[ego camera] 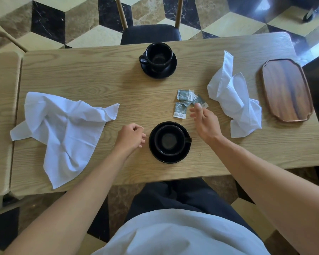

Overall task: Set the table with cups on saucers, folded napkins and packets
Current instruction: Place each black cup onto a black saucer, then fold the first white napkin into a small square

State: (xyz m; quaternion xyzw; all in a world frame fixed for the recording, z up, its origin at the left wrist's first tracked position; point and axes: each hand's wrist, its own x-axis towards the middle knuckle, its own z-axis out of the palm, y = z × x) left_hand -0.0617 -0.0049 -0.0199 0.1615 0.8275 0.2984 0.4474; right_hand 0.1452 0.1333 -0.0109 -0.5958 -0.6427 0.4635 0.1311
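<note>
Pale oak table (99, 74) carries everything. Nothing is held: the right hand (204, 122) is spread just right of the near black ceramic cup on its saucer (168, 142), fingertips at the small grey paper packets (187, 102); the left hand (131, 137), loosely curled, is just left. Both white cloth napkins (63, 126) lie unfolded. Packets could be scattered, or the cup knocked by a wrist.

Black crockery and white linen on pale wood

Two glossy black cups (159, 56) (169, 139) sit on black saucers (170, 69) (156, 155); both napkins (63, 129) (232, 96) are plain white; the packets (186, 100) are grey-green with white speckles. The table (99, 74) is light oak, grain showing — the tray (287, 89) a streaked reddish brown. The floor (81, 24) shows black, tan and cream cube tiles.
</note>
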